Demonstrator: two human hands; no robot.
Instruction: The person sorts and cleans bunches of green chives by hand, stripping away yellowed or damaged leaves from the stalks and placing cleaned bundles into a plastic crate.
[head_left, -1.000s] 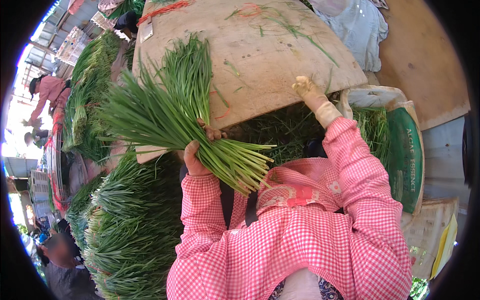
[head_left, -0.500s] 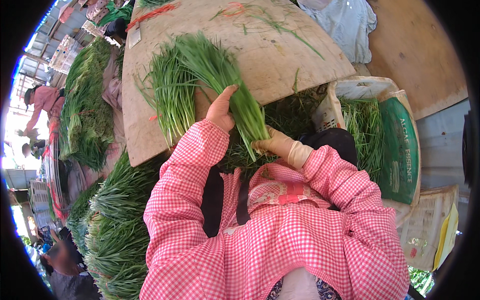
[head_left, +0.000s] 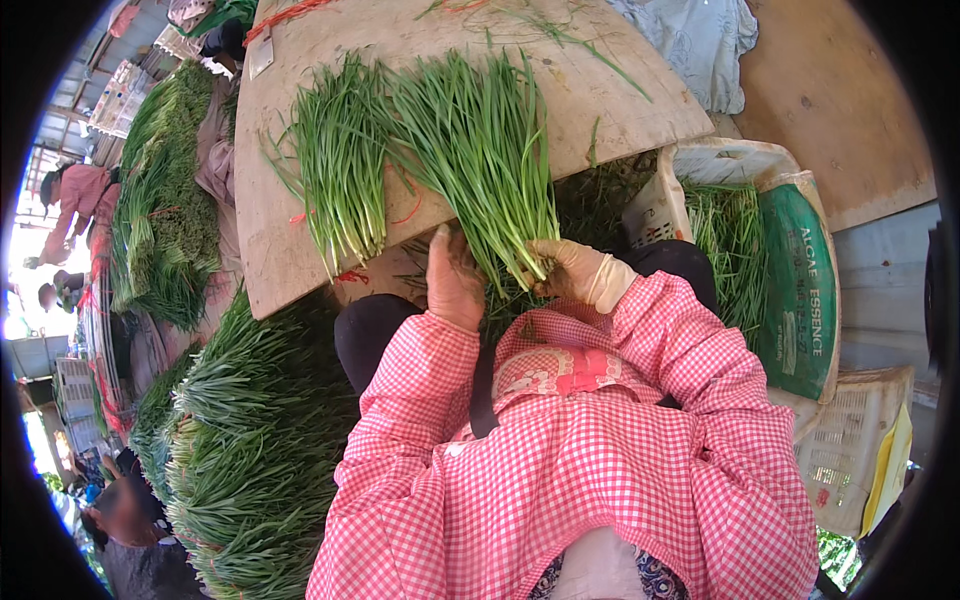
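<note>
Since the last frame my left hand (head_left: 455, 285) has slipped down from the middle of the larger bunch (head_left: 475, 130) to beside its pale ends, and the bunch, held slanting then, now lies with its leaves fanned on the board (head_left: 640, 125). Its ends jut past the near edge, above my lap. My gloved right hand (head_left: 570, 268) has stayed at those ends, fingers pinching round them. My left thumb stands up, apart from the rest; the other fingers are half hidden in shadow, so I can't tell whether they press on the stalks. The other bunch (head_left: 345, 140) rests by the board's near left corner, its ends at the near edge, with neither hand on it. So I have two bunches laid side by side, leaves toward the far edge. I see no tie round either; the larger one's ends look uneven. A red strand (head_left: 407, 200) lies between them, and more red ties (head_left: 290, 18) by the far left corner. The crate (head_left: 655, 215) off the board's right corner holds more greens (head_left: 720, 250).
</note>
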